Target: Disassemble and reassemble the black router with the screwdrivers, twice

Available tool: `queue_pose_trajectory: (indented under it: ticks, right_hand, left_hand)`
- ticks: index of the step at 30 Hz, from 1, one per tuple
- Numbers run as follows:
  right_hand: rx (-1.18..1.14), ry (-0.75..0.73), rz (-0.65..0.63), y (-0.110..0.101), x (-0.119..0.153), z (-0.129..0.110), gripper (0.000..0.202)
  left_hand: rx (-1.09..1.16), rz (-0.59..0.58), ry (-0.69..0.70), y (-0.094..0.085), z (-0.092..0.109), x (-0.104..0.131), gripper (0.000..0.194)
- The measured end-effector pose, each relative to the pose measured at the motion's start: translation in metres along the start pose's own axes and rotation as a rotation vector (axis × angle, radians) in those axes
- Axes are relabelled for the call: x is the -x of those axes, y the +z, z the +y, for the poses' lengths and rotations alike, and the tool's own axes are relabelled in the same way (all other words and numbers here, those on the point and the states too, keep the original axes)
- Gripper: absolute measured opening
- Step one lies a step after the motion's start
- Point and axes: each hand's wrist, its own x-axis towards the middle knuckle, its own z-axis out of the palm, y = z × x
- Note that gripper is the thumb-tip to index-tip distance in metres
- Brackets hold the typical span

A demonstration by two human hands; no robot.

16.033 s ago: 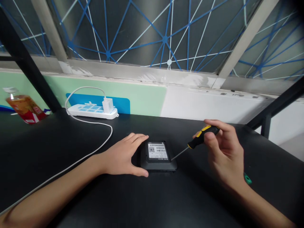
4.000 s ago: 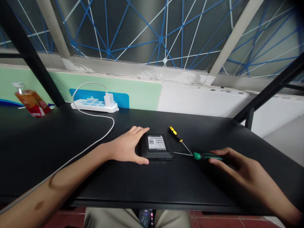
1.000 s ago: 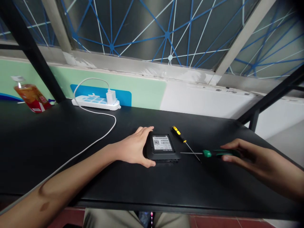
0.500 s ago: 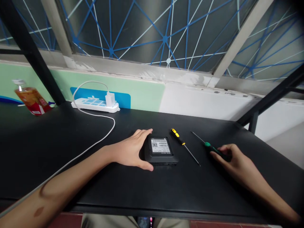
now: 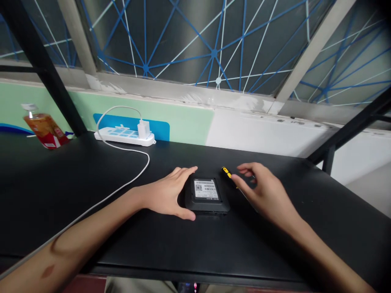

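Observation:
A black rectangular device (image 5: 226, 206) with a white printed label (image 5: 206, 189) lies flat on the table. My left hand (image 5: 166, 191) rests at its left side, fingers and thumb spread around the two left corners. Whether they press on it, I cannot tell. My right hand (image 5: 262, 189) hovers just right of a screwdriver (image 5: 227, 172) with a black and yellow handle, its thumb and fingers apart and nothing seen between them. That hand covers part of the screwdriver's shaft. The green-handled screwdriver is not visible now.
On the black table (image 5: 171, 248), a white cable (image 5: 128, 181) runs past my left forearm to a charger (image 5: 143, 129) in a power strip (image 5: 125, 136). A drink bottle (image 5: 45, 129) stands at the far left. Black metal posts (image 5: 58, 77) rise near the wall.
My right hand has let go of the green-handled screwdriver and moved left and away from me, to the yellow-and-black one. My left hand and the device stay put.

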Motion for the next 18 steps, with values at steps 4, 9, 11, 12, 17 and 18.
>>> queue_pose_trajectory:
  ticks: [4, 9, 11, 12, 17, 18]
  right_hand:
    - [-0.041, -0.044, -0.214, 0.021, -0.015, -0.026, 0.032]
    - [-0.028, -0.033, -0.258, 0.034, -0.024, -0.035, 0.037]
    - [-0.036, -0.018, -0.257, 0.036, -0.025, -0.035, 0.036]
    - [-0.040, -0.013, -0.257, 0.037, -0.025, -0.035, 0.036]
    - [-0.017, -0.014, -0.256, 0.041, -0.029, -0.035, 0.033]
    - [-0.011, -0.016, -0.254, 0.042, -0.030, -0.035, 0.033]
  left_hand:
    - [-0.015, 0.002, 0.027, -0.001, 0.001, 0.002, 0.119]
    - [-0.011, 0.031, 0.011, 0.001, 0.009, 0.000, 0.122]
    - [-0.012, 0.089, 0.023, 0.003, 0.012, -0.002, 0.118]
    - [-0.010, 0.118, 0.029, 0.004, 0.013, -0.003, 0.115]
    - [-0.005, 0.129, -0.014, 0.008, 0.017, -0.006, 0.114]
    - [-0.013, 0.123, -0.032, 0.008, 0.018, -0.006, 0.115]
